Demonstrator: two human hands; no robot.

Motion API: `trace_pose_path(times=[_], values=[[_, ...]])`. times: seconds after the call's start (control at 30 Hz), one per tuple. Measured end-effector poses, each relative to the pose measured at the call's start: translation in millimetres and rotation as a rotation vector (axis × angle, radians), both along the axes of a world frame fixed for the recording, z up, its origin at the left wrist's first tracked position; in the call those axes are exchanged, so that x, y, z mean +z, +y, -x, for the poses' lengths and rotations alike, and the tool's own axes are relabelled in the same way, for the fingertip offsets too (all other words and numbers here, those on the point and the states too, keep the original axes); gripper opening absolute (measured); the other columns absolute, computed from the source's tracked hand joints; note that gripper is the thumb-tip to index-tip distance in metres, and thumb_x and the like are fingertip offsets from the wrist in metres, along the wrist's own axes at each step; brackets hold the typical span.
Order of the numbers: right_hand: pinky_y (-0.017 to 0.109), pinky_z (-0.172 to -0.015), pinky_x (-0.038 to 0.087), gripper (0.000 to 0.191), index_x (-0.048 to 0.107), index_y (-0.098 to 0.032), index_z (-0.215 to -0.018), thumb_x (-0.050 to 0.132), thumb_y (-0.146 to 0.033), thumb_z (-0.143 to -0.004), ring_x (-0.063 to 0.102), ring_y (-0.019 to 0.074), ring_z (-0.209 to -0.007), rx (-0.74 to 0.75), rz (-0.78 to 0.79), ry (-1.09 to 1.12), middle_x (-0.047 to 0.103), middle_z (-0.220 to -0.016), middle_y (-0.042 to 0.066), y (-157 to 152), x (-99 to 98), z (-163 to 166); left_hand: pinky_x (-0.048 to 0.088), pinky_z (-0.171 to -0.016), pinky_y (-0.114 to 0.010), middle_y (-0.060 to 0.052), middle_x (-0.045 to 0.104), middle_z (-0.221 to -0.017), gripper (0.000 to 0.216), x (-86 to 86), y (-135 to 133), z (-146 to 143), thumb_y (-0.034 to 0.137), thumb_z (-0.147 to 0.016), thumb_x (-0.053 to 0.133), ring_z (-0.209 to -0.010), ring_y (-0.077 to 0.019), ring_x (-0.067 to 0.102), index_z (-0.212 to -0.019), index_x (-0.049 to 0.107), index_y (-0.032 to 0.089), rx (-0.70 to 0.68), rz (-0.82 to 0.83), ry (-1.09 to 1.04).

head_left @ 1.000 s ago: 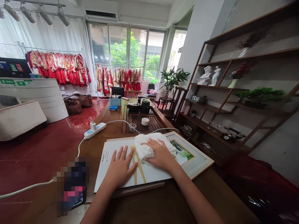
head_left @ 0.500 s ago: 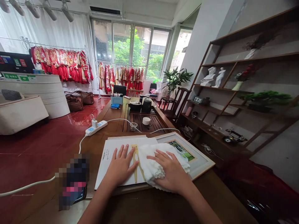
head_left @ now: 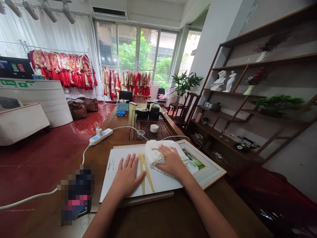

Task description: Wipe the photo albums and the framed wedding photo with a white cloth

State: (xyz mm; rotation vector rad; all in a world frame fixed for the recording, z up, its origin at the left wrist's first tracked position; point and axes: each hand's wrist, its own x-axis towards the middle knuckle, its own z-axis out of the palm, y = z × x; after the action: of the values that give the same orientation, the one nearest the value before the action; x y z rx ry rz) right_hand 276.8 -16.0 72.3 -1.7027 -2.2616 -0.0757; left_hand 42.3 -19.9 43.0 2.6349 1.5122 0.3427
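My left hand (head_left: 127,174) lies flat with fingers spread on a white board (head_left: 158,180) that rests on the wooden table (head_left: 160,218). Just right of it a yellow two-pronged tool (head_left: 144,170) lies on the board. My right hand (head_left: 170,161) presses down on a bunched white cloth (head_left: 155,152) near the board's far edge, fingers spread over it. Beside the cloth, a framed picture (head_left: 205,168) with a green photo lies flat on the table.
A white power strip (head_left: 100,136) and its cables cross the table. Farther off are a tea tray with a white cup (head_left: 154,128), kettles and a blue box. A blurred-out phone (head_left: 76,195) sits at the near left. Wooden shelves (head_left: 247,99) stand on the right.
My right hand has slid the cloth from the board's near edge back up toward its far edge. The left hand has stayed in place.
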Motion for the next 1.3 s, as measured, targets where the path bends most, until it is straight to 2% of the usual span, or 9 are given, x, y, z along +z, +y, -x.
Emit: trace_pose_path(times=[0.23, 0.43, 0.6, 0.83, 0.97, 1.13, 1.3], values=[[0.05, -0.109, 0.015, 0.072, 0.047, -0.033, -0.136, 0.066, -0.038, -0.066, 0.037, 0.0302, -0.134, 0.095, 0.041, -0.015, 0.054, -0.136, 0.005, -52.2, -3.4, 2.4, 0.015, -0.117, -0.053, -0.01, 0.024, -0.155, 0.069, -2.1, 1.4, 0.5, 0.058, -0.095, 0.024, -0.145, -0.0289, 0.015, -0.145, 0.036, 0.013, 0.0, -0.017, 0.009], [0.053, -0.108, 0.015, 0.067, 0.047, -0.036, -0.135, 0.063, -0.046, -0.072, 0.038, 0.0316, -0.134, 0.105, 0.068, -0.031, 0.053, -0.137, 0.006, -82.4, -5.4, 2.0, 0.014, -0.117, -0.053, -0.01, 0.023, -0.156, 0.07, -3.9, 1.1, 1.7, 0.059, -0.094, 0.023, -0.145, -0.0287, 0.015, -0.145, 0.035, 0.013, -0.005, -0.021, -0.005], [0.051, -0.108, 0.018, 0.069, 0.047, -0.036, -0.135, 0.066, -0.042, -0.069, 0.038, 0.03, -0.134, 0.086, 0.067, -0.015, 0.055, -0.136, 0.004, -68.1, -1.8, 1.2, 0.014, -0.117, -0.053, -0.01, 0.023, -0.155, 0.07, -3.9, 1.7, 1.4, 0.06, -0.094, 0.024, -0.145, -0.0288, 0.015, -0.145, 0.035, 0.013, -0.009, -0.016, -0.008], [0.052, -0.107, 0.021, 0.062, 0.053, -0.031, -0.131, 0.063, -0.046, -0.072, 0.04, 0.0313, -0.131, 0.03, 0.004, 0.012, 0.053, -0.138, 0.007, -2.9, -1.9, -3.9, 0.014, -0.117, -0.054, -0.01, 0.021, -0.156, 0.071, -2.1, 2.3, 0.6, 0.06, -0.094, 0.022, -0.145, -0.0286, 0.014, -0.146, 0.034, 0.013, -0.015, -0.004, 0.0], [0.052, -0.107, 0.02, 0.062, 0.051, -0.029, -0.132, 0.062, -0.044, -0.073, 0.039, 0.0306, -0.132, 0.02, -0.022, 0.027, 0.052, -0.138, 0.007, 17.3, -3.6, -3.1, 0.013, -0.117, -0.054, -0.009, 0.021, -0.156, 0.07, -0.2, 0.4, 1.1, 0.059, -0.095, 0.022, -0.145, -0.0283, 0.013, -0.146, 0.034, 0.013, -0.009, 0.004, 0.012], [0.052, -0.108, 0.018, 0.06, 0.051, -0.029, -0.132, 0.06, -0.044, -0.075, 0.038, 0.0301, -0.133, 0.03, -0.027, 0.029, 0.053, -0.137, 0.007, 6.3, -5.1, -3.5, 0.014, -0.117, -0.053, -0.009, 0.023, -0.156, 0.068, -0.1, 0.5, 0.4, 0.058, -0.094, 0.025, -0.145, -0.0276, 0.014, -0.145, 0.037, 0.014, -0.002, -0.012, 0.015], [0.051, -0.109, 0.017, 0.067, 0.05, -0.03, -0.135, 0.064, -0.039, -0.069, 0.039, 0.0305, -0.133, 0.095, 0.008, 0.013, 0.054, -0.136, 0.007, -29.9, -6.7, -4.7, 0.015, -0.117, -0.052, -0.009, 0.024, -0.155, 0.067, -3.4, 2.0, 1.3, 0.057, -0.095, 0.025, -0.145, -0.0271, 0.017, -0.144, 0.038, 0.015, -0.001, -0.033, -0.007]])
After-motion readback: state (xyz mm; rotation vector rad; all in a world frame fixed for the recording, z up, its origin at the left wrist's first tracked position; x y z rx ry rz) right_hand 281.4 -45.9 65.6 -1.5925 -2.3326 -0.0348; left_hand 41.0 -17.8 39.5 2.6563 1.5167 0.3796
